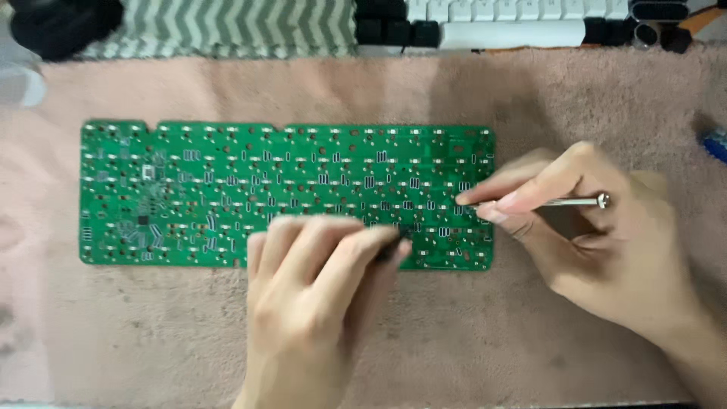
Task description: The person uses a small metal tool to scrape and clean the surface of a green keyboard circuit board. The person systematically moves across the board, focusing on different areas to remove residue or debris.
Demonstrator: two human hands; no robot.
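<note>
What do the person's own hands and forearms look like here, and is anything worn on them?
Both the left hand and the right hand are bare: no gloves, rings or bracelets show. The wrists and the short stretches of forearm in view carry no sleeves and no watch. The fingernails on the right hand's fingers are fairly long and look unpainted. Both hands are slender with long fingers.

Two bare hands enter from the lower edge of the frame: the left hand [314,291] at bottom centre, the right hand [587,231] at lower right. No sleeves, gloves, rings or watch show. The fingers [492,198] have short, plain, unpainted nails.
</note>
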